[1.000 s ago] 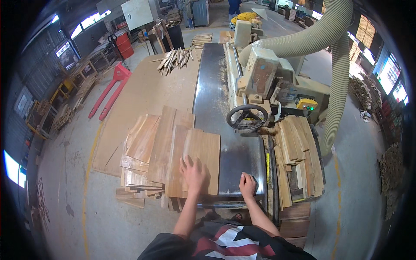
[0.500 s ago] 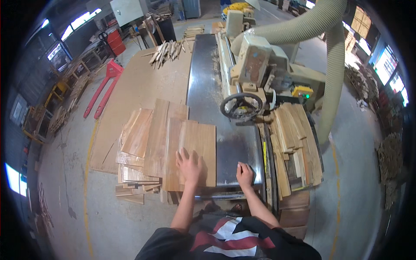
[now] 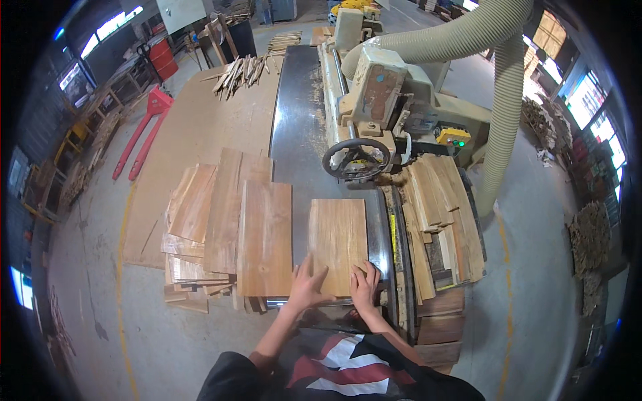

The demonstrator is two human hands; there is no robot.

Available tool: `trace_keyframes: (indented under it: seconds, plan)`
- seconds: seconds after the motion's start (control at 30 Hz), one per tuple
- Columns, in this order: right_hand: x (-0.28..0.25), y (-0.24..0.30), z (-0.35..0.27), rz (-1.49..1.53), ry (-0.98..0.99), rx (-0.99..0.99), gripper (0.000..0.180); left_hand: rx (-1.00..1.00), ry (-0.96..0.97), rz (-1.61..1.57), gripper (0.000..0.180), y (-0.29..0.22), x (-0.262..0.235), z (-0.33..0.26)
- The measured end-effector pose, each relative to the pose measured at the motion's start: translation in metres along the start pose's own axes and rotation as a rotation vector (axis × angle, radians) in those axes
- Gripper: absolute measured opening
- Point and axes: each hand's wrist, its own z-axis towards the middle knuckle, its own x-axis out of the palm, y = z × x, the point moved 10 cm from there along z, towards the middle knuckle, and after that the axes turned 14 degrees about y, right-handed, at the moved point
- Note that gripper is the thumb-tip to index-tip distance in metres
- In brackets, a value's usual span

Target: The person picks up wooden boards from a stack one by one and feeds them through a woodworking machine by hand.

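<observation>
A short wide wooden board lies flat on the steel machine table. My left hand presses flat on its near left corner. Beside it, my right hand rests on the near right corner with fingers spread. Neither hand grips anything; both lie on top of the board. Beyond the board's far edge stands a black handwheel.
A stack of wooden boards sits left of the table. Narrower planks are piled on the right. The beige machine head and a ribbed dust hose rise behind. A red pallet jack lies on the floor far left.
A board has moved from the left stack onto the steel table. My left hand came right with it, and both hands now rest on its near end.
</observation>
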Motion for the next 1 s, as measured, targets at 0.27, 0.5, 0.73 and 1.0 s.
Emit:
trace_keyframes:
  seconds: [0.27, 0.5, 0.73, 1.0]
  plan:
    - [-0.002, 0.007, 0.001, -0.033, -0.072, -0.105, 0.023, 0.028, 0.037, 0.130, 0.098, -0.002, 0.014, 0.003]
    - [-0.004, 0.002, 0.001, 0.042, -0.104, -0.105, 0.018, 0.014, 0.023, 0.192, 0.098, -0.002, 0.013, 0.003]
    - [-0.004, -0.005, 0.003, 0.050, -0.096, -0.107, 0.018, 0.022, -0.016, 0.164, 0.094, -0.009, 0.008, 0.005]
    - [-0.007, -0.003, 0.004, 0.072, -0.105, -0.114, 0.018, 0.015, -0.032, 0.194, 0.095, -0.007, 0.010, 0.004]
